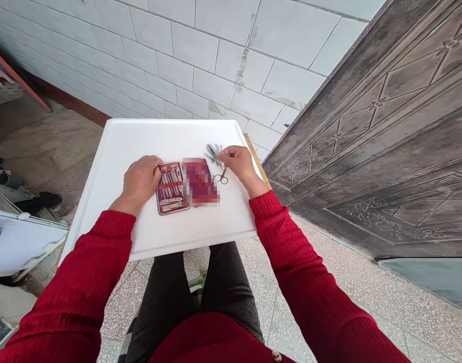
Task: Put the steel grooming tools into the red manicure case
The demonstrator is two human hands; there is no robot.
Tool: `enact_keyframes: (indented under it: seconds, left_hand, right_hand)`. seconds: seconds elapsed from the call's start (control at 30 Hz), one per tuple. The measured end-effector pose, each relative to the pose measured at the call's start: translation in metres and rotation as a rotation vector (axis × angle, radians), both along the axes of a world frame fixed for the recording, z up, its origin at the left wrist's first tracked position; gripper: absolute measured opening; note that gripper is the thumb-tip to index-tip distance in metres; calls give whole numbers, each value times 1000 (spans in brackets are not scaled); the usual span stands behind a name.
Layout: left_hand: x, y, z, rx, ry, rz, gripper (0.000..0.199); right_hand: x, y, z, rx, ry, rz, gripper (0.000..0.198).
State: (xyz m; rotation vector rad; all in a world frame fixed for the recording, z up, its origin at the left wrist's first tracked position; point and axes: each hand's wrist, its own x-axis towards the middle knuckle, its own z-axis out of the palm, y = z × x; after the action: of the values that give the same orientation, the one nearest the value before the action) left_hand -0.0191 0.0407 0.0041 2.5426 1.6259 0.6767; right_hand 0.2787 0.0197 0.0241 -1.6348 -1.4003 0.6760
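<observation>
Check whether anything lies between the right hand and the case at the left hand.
Yes: the blurred red panel lies between right hand and case; loose tools lie by the fingertips.

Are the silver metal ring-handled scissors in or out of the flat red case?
Out: the scissors show against the white rectangular tabletop, right of the case, beside the right hand.

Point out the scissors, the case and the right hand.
Scissors [224, 173]: head view, shank above the finger loops.
Case [174, 212]: head view, lower rim.
Right hand [238, 160]: head view, back of it.
</observation>
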Motion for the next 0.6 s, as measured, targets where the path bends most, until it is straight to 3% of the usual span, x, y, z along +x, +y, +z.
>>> enact_keyframes:
  seconds: [0.13,0.23,0.6]
  left_hand:
    - [0,0,0,1,17,11,28]
    - [0,-1,0,2,24,9,27]
    - [0,3,-5,28,10,7,26]
  right_hand:
    - [-12,0,-6,-62,245,140,22]
    - [-16,-1,-9,-81,284,200,27]
    - [-14,0,-6,-177,361,295,17]
